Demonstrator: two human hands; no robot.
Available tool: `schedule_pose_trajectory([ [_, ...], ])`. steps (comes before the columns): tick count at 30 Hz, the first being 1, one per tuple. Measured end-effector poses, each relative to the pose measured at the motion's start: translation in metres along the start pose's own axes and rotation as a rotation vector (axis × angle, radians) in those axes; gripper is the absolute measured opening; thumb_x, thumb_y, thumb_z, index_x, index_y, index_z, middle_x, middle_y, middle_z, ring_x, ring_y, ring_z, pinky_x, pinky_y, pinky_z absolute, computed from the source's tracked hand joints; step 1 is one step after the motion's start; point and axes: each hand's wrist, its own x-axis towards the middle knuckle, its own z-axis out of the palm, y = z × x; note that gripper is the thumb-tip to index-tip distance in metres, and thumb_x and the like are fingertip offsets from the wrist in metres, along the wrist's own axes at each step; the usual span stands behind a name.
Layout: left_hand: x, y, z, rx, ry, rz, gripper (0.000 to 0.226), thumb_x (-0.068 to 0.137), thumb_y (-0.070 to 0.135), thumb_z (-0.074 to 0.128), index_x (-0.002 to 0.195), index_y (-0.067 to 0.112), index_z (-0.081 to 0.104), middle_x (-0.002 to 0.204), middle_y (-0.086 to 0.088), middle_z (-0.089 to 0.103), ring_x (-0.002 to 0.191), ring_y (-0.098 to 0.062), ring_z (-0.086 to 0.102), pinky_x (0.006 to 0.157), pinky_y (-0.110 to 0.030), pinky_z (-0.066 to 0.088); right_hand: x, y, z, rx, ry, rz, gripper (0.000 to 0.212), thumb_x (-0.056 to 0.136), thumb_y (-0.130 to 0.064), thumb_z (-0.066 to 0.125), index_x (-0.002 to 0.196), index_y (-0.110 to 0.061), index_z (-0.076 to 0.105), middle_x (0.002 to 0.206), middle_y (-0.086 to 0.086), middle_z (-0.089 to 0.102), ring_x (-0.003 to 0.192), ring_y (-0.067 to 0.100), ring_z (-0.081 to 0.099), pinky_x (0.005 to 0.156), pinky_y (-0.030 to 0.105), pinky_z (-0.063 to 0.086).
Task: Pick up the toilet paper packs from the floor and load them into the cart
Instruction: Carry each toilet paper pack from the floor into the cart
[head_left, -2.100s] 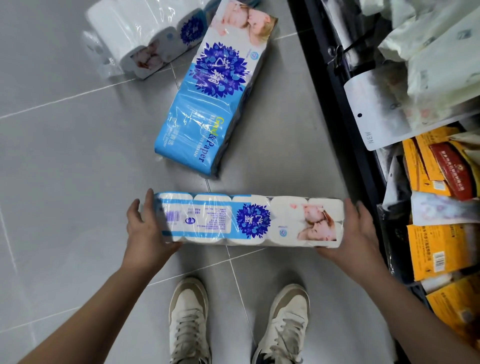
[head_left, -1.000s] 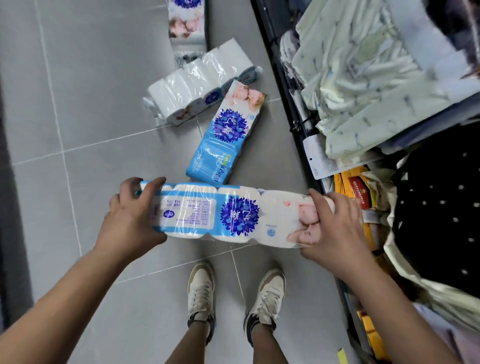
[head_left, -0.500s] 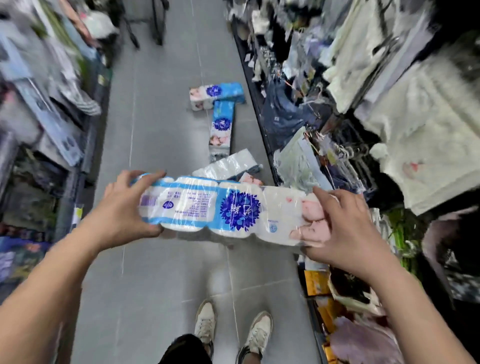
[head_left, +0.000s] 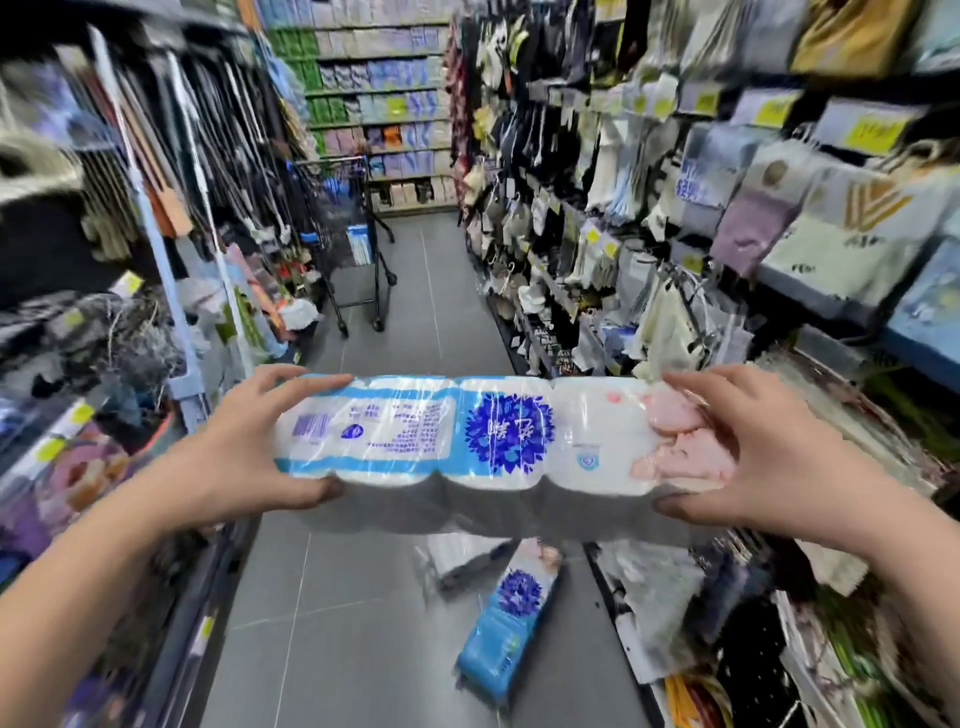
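Note:
I hold a long blue and white toilet paper pack (head_left: 498, 434) level in front of me, well above the floor. My left hand (head_left: 244, 447) grips its left end, thumb underneath and fingers over the top. My right hand (head_left: 763, 447) grips the right end the same way. Below it, a second blue pack (head_left: 511, 621) lies on the grey floor, with a clear-wrapped white pack (head_left: 462, 558) just behind it, partly hidden. A dark wire cart (head_left: 345, 234) stands far down the aisle on the left, with a blue pack inside it.
I stand in a narrow shop aisle. Shelves with hanging goods (head_left: 675, 234) line the right side and mop handles and packed shelves (head_left: 130, 234) line the left. A strip of grey tiled floor (head_left: 431, 312) runs between me and the cart.
I lifted the pack off the floor and raised it. My view swung up from the floor to look down the aisle, bringing the cart into sight.

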Motion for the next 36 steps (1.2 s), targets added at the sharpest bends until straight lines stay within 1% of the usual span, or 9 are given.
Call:
schedule_pose_trajectory([
  [2, -0.003, 0.003, -0.012, 0.000, 0.040, 0.022, 0.098, 0.053, 0.067, 0.082, 0.141, 0.061, 0.041, 0.140, 0.013, 0.039, 0.138, -0.012, 0.040, 0.118, -0.042, 0.035, 0.004, -0.005, -0.010, 0.025, 0.018, -0.034, 0.120, 0.045, -0.074, 0.081, 0.152, -0.037, 0.040, 0.129, -0.012, 0.043, 0.118, 0.001, 0.035, 0.094, 0.010, 0.026],
  [6, -0.011, 0.012, -0.026, -0.017, 0.134, 0.042, 0.093, 0.051, 0.064, 0.082, 0.136, 0.063, 0.045, 0.135, 0.021, 0.038, 0.137, -0.007, 0.040, 0.118, -0.038, 0.034, 0.015, -0.008, -0.018, 0.078, 0.031, -0.092, 0.119, 0.045, -0.074, 0.078, 0.151, -0.038, 0.040, 0.130, -0.015, 0.041, 0.120, -0.005, 0.032, 0.096, -0.006, 0.019],
  [11, -0.023, 0.013, -0.035, 0.017, 0.165, -0.033, 0.094, 0.052, 0.063, 0.083, 0.137, 0.062, 0.045, 0.140, 0.018, 0.039, 0.141, -0.008, 0.037, 0.120, -0.042, 0.033, 0.042, -0.004, -0.014, 0.066, 0.008, -0.163, 0.117, 0.046, -0.078, 0.076, 0.151, -0.042, 0.037, 0.132, -0.020, 0.038, 0.126, -0.002, 0.032, 0.105, 0.020, 0.027],
  [15, -0.035, 0.007, -0.035, 0.005, 0.196, -0.110, 0.088, 0.056, 0.048, 0.091, 0.133, 0.060, 0.050, 0.134, 0.022, 0.039, 0.134, -0.002, 0.041, 0.113, -0.030, 0.033, 0.069, -0.011, -0.004, 0.081, -0.026, -0.216, 0.116, 0.048, -0.077, 0.078, 0.151, -0.044, 0.035, 0.134, -0.018, 0.039, 0.129, 0.000, 0.033, 0.104, 0.024, 0.031],
  [19, -0.040, -0.012, -0.042, 0.004, 0.241, -0.175, 0.087, 0.059, 0.039, 0.093, 0.133, 0.059, 0.052, 0.137, 0.018, 0.039, 0.134, -0.002, 0.039, 0.111, -0.026, 0.030, 0.103, -0.028, 0.010, 0.072, -0.031, -0.247, 0.114, 0.049, -0.080, 0.075, 0.150, -0.048, 0.034, 0.135, -0.021, 0.039, 0.131, 0.003, 0.037, 0.108, 0.033, 0.040],
  [24, -0.025, -0.064, -0.059, 0.001, 0.277, -0.208, 0.084, 0.062, 0.029, 0.095, 0.130, 0.057, 0.055, 0.138, 0.014, 0.041, 0.131, -0.002, 0.041, 0.108, -0.023, 0.029, 0.156, -0.065, 0.040, 0.050, -0.004, -0.267, 0.111, 0.049, -0.077, 0.076, 0.149, -0.047, 0.037, 0.136, -0.019, 0.041, 0.128, 0.003, 0.039, 0.104, 0.033, 0.042],
  [29, -0.008, -0.147, -0.086, -0.037, 0.275, -0.226, 0.086, 0.060, 0.033, 0.095, 0.131, 0.060, 0.053, 0.139, 0.018, 0.039, 0.134, -0.002, 0.039, 0.110, -0.027, 0.030, 0.210, -0.121, 0.072, 0.075, -0.001, -0.284, 0.110, 0.054, -0.069, 0.083, 0.150, -0.044, 0.037, 0.138, -0.019, 0.040, 0.129, -0.001, 0.033, 0.102, 0.023, 0.032],
  [33, 0.010, -0.216, -0.112, -0.073, 0.243, -0.229, 0.087, 0.060, 0.036, 0.093, 0.131, 0.063, 0.050, 0.138, 0.023, 0.036, 0.135, -0.004, 0.037, 0.109, -0.029, 0.031, 0.254, -0.170, 0.097, 0.078, -0.006, -0.264, 0.108, 0.053, -0.068, 0.083, 0.148, -0.047, 0.037, 0.133, -0.023, 0.037, 0.123, -0.005, 0.034, 0.098, 0.019, 0.032],
  [36, 0.027, -0.263, -0.133, -0.078, 0.215, -0.206, 0.084, 0.056, 0.042, 0.093, 0.127, 0.062, 0.053, 0.138, 0.018, 0.038, 0.133, -0.004, 0.039, 0.110, -0.028, 0.031, 0.290, -0.200, 0.116, 0.057, -0.023, -0.249, 0.107, 0.054, -0.068, 0.083, 0.148, -0.047, 0.037, 0.131, -0.027, 0.035, 0.122, -0.008, 0.033, 0.096, 0.019, 0.034],
])
